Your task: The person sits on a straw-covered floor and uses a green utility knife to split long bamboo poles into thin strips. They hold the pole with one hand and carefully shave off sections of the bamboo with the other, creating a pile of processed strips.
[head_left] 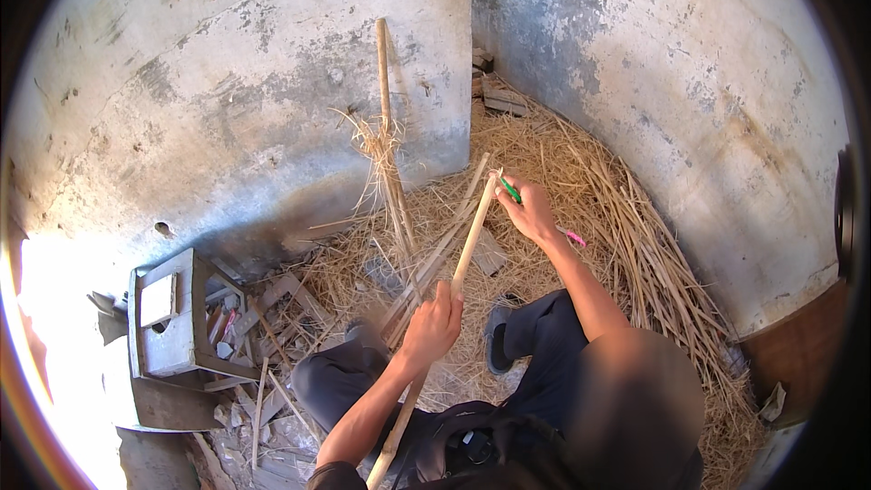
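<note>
A long pale wooden stick (470,245) slants from my lap up and away to the right. My left hand (433,327) is closed around it near its middle. At the stick's far end, my right hand (529,210) is closed on a small green-handled tool (510,189). The tool's tip is against or very near the stick's end; its blade or working end is too small to make out. Both my knees are bent, and the stick's near part passes between them down to the lower edge.
Straw and shavings (553,150) cover the floor, with a heap of thin sticks (649,245) along the right wall. Another pole (384,73) leans on the far wall, shavings bunched around it. A grey wooden box (186,313) stands left near wood scraps (299,290). A pink item (573,238) lies on the straw.
</note>
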### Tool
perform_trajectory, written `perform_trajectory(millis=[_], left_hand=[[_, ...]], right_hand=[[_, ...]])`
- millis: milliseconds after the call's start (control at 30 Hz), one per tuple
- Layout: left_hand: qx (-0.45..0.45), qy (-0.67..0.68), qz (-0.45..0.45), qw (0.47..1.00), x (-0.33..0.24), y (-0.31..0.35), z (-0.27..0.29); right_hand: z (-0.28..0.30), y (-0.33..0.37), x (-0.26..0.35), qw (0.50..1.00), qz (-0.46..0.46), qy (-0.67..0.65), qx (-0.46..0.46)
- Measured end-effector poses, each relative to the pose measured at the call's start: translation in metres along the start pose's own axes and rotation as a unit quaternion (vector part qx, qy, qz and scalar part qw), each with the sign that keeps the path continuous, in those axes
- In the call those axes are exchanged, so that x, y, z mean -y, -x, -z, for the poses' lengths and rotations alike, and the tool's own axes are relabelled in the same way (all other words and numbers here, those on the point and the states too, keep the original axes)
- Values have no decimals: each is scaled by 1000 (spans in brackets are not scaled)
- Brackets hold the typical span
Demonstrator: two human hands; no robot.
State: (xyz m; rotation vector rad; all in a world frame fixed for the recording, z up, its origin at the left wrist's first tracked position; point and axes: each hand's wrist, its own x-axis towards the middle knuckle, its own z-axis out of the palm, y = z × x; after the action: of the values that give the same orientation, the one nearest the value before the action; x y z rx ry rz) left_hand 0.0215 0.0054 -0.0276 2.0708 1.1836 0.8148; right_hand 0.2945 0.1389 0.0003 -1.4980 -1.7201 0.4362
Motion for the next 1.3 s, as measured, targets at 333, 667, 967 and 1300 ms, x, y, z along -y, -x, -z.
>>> perform_trajectory(millis=[333, 667, 967, 1300], left_hand=[[26, -30, -11, 999, -15, 1, 14], [57, -85, -175, 979, 20, 1, 14], [257, 401, 235, 848, -9, -8, 37], [301, 478, 218, 796, -11, -12, 47]], right_hand=[[-5, -5, -14, 999, 32, 12, -4], [12, -6, -13, 972, -16, -235, 0], [22, -3, -13, 771, -146, -616, 76], [18, 0, -7, 646, -101, -749, 104]])
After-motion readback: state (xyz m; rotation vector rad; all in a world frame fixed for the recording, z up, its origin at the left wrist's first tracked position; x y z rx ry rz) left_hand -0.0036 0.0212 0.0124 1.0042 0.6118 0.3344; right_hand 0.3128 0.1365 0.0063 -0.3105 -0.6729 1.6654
